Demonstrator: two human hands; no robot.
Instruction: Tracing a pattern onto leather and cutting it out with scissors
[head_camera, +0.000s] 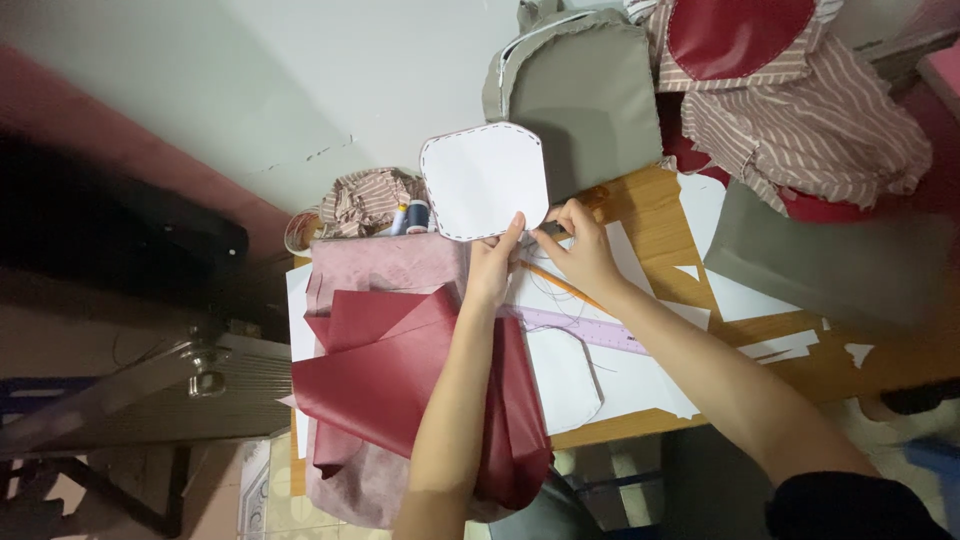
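Both hands lift a white paper pattern piece (484, 181) above the tabletop's (650, 205) far edge: left hand (492, 265) fingers pinching its bottom rim, right hand (583, 250) fingers gripping scissors (556, 228) to trim it

No packages, labels, signs or screens here — only fabric, paper, sewing things.

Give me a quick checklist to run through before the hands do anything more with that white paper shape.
1. Left hand grips white paper shape at its lower edge: ok.
2. Right hand at the same edge: ok; what it holds: cannot tell.
3. Shape lifted off the wooden table: ok.
4. Purple ruler lies flat beneath the forearms: ok.
5. Red fabric lies apart from the shape: ok.
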